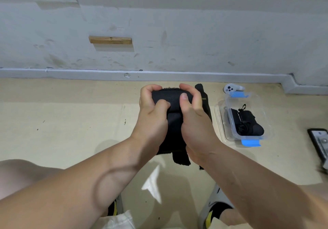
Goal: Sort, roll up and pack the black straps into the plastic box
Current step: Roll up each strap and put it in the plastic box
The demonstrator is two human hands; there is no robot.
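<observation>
Head view, sole view. Hands: two, both on one black strap [171, 96], held out in front of the body, short of the wall [177, 24]. Left hand [152, 106]: gripping the left end of the roll, fingers curled over the far side, thumb pressed on the near face. Right hand [192, 110]: gripping the right end likewise, thumb flat on top. Grip judged as a means of keeping the coil tight and square during winding. Roll: part wound only. Unwound tail [179, 156]: hanging down below the wrists, one piece seen. Second black piece [204, 95] with pale lettering, just behind the right hand: one; impossible to tell whether a separate strap or part of the same. Plastic box [262, 115]: one, clear, open, on the floor [71, 122] to the right of the hands, near but apart; probably placed within reach of the right hand for dropping finished rolls in without shifting. Blue clips: two, far one [237, 94] and near one [251, 143], both swung out. Clear lid [220, 122]: one, apparently under the box. Black bundles [246, 120] inside: at least one, perhaps two, not separable by eye. White controller [230, 87]: one, just beyond the box. Dark flat device [319, 141]: one, at the right edge, cut off by the frame. Shoes: two, left [115, 206], right [215, 205]. Task judged under way, packing not yet finished.
</observation>
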